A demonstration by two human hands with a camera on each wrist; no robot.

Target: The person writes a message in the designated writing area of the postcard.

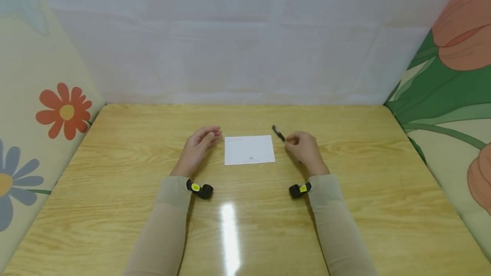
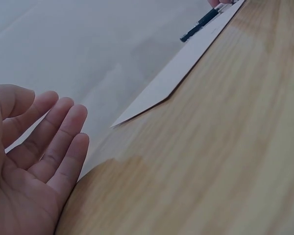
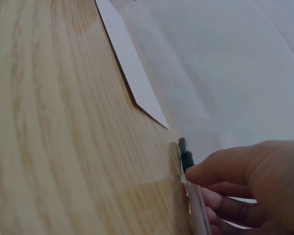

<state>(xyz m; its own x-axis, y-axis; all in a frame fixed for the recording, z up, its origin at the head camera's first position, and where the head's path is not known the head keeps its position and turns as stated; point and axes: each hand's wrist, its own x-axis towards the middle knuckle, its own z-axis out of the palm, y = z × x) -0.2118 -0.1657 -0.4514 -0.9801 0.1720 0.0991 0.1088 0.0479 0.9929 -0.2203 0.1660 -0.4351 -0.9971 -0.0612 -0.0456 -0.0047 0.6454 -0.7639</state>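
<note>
A white rectangular card (image 1: 249,150), perhaps an envelope, lies flat on the wooden table between the two hands, with a small dark mark near its front edge. My right hand (image 1: 304,150) is just to the right of it and pinches a pen (image 1: 278,133) between thumb and fingers. The pen's dark end points away to the left; in the right wrist view its paler barrel (image 3: 200,208) runs under the fingers, low over the table. To the left of the card, my left hand (image 1: 197,148) rests palm inward with relaxed fingers (image 2: 68,127), holding nothing and apart from the card.
The wooden table (image 1: 126,199) ends at a white cloth backdrop (image 1: 238,54). Flower-patterned panels stand on the left (image 1: 23,110) and right (image 1: 452,110). Black wrist cameras (image 1: 207,191) sit on both sleeves. A bright reflection shines on the table's front part.
</note>
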